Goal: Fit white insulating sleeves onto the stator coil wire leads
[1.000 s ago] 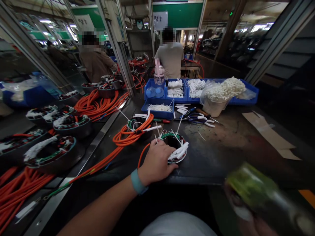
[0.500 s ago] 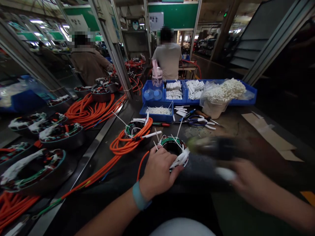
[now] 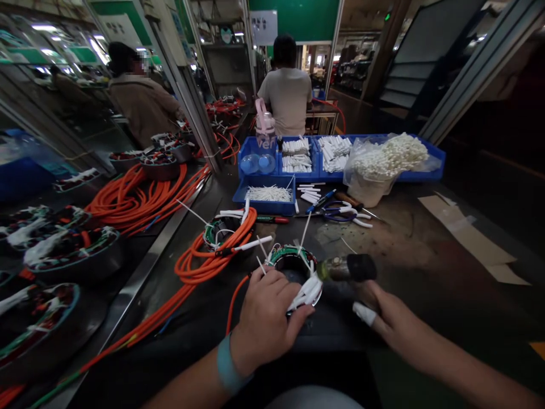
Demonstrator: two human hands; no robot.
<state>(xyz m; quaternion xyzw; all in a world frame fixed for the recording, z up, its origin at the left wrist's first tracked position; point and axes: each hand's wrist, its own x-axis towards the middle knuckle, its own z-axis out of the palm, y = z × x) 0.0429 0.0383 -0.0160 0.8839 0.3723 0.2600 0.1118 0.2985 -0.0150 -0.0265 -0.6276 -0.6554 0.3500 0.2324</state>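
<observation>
My left hand (image 3: pixel 270 307) is closed round the near left side of a motor stator (image 3: pixel 286 251), a ring with green and dark windings. White sleeved leads (image 3: pixel 307 292) bunch over its near right rim, beside my left thumb. Thin white cable ties stand up from the ring. In my right hand (image 3: pixel 394 318), white wrapping on one digit, is a mallet (image 3: pixel 347 267). Its yellowish face touches or nearly touches the white bundle; the handle is partly hidden by my fingers. A second stator (image 3: pixel 213 234) lies to the left beneath a coil of orange cable (image 3: pixel 189 264).
Blue bins (image 3: pixel 276 184) hold white tubes and cable ties behind the stator. Pliers (image 3: pixel 340 211), a red-capped marker (image 3: pixel 276 220) and a plastic bag of white pieces (image 3: pixel 383 162) lie nearby. Cardboard strips (image 3: pixel 472 236) are at right. More stators (image 3: pixel 74 255) line the left; two co-workers are beyond.
The mallet, blurred before, has come left and down against the white bundle, my right hand moving left with it. My left hand keeps its hold on the stator. The view has shifted slightly.
</observation>
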